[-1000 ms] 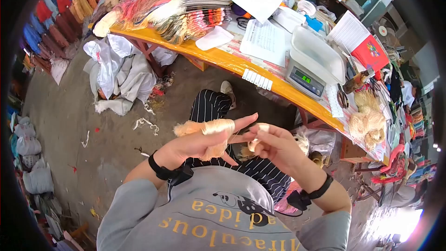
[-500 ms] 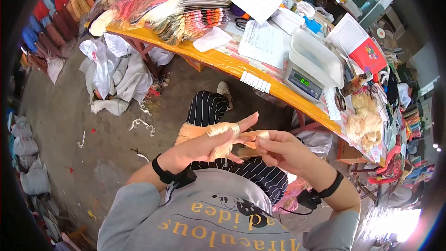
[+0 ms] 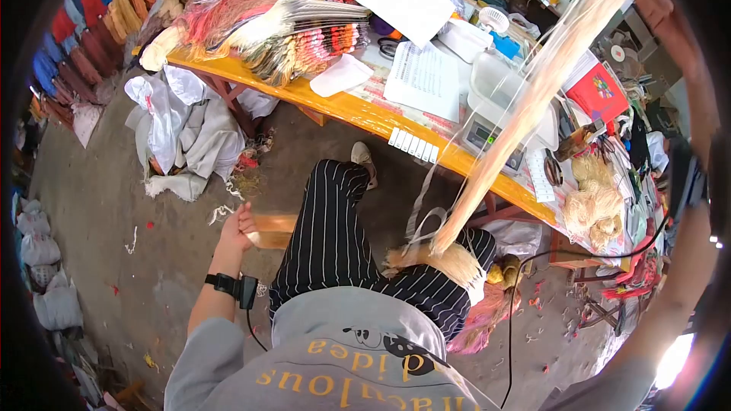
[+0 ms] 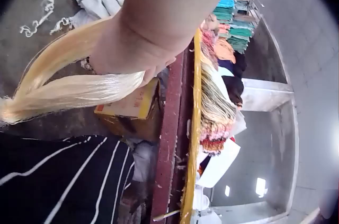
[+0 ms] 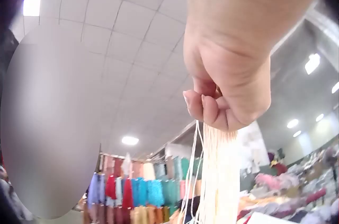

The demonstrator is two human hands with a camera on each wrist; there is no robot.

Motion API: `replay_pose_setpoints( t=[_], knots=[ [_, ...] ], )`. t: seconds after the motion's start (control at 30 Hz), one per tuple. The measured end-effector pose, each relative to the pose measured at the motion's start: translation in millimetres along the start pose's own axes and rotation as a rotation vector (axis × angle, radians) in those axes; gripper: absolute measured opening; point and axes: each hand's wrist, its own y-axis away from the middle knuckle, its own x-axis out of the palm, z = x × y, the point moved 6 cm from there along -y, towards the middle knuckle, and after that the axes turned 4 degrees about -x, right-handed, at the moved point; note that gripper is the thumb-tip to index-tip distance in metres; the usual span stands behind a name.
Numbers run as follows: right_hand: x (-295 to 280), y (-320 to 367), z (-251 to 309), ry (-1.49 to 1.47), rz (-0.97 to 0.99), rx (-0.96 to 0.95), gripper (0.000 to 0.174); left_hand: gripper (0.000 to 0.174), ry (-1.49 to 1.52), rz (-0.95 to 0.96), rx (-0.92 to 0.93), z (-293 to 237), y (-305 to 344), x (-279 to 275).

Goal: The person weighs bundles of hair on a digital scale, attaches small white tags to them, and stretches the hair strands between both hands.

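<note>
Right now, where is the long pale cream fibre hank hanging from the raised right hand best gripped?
Probably low down, just above the lap, coming from the person's left: the long pale cream fibre hank slants taut from the right hand, and its strands gather narrowest there.

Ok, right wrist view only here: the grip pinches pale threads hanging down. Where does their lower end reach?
Observer: The thread skein slants from the right grip overhead down to a blond thread pile on the striped trousers.
Operator: And the left grip?
Observer: The left grip is low at the person's side, holding a looped pale hank.
Operator: Anything behind the skein?
Observer: A digital scale; the skein crosses in front of it.
</note>
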Motion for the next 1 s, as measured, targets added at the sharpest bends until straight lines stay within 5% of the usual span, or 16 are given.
replay_pose_setpoints(
  t=[0.07,0.13,0.23,0.37,0.43,0.5,0.57,0.67,0.7,0.73,0.77,0.87,0.9,1.0],
  knots=[
    [-30.5,10.3,41.9,0.007,-0.122,-0.016,0.040,0.024,0.035,-0.075,0.029,-6.0,-3.7,-24.9],
    [-75.0,29.5,86.2,0.210,-0.533,-0.183,0.039,0.024,0.039,-0.097,0.029,-1.3,0.6,-18.3],
    [-103.2,55.7,122.4,0.584,-0.521,-0.389,0.041,0.024,0.042,-0.118,0.015,3.9,0.1,-7.3],
    [-190.4,92.8,138.6,0.458,-0.444,-0.201,0.048,0.024,0.005,-0.114,-0.018,15.4,0.3,17.3],
    [-260.7,116.2,128.8,1.026,-0.635,-0.647,0.027,0.024,-0.008,-0.107,-0.032,20.4,0.2,28.6],
    [-254.9,98.2,85.2,0.557,-0.297,-0.120,0.034,0.024,-0.018,-0.095,-0.042,25.0,-1.3,36.9],
    [-251.6,83.7,18.0,0.693,-0.559,-0.220,0.037,0.024,-0.097,-0.018,-0.049,28.4,-0.8,47.2],
    [-258.5,60.7,-88.4,0.825,-0.508,-0.130,0.032,0.022,-0.156,-0.009,-0.019,41.4,12.5,70.1],
    [-219.5,53.9,-117.2,1.021,-0.470,-0.072,0.037,0.022,-0.156,0.002,-0.015,42.6,15.1,72.7],
    [-226.5,56.3,-164.0,0.786,-0.591,-0.214,0.035,0.021,-0.170,0.026,-0.024,45.2,17.6,74.3],
    [-241.0,58.1,-204.0,1.136,-0.595,-0.066,0.030,0.021,-0.183,0.051,-0.030,47.1,19.1,75.9],
    [-217.1,79.9,-333.9,0.942,-0.573,0.349,0.021,0.022,-0.192,0.114,-0.044,53.4,25.7,79.3],
    [-204.4,83.6,-360.3,1.405,-0.484,0.511,0.023,0.023,-0.217,0.149,-0.054,55.6,29.2,84.0],
    [-142.7,105.6,-375.5,1.452,-0.559,0.328,0.032,0.029,-0.270,0.204,-0.035,73.3,45.7,121.1]
  ],
)
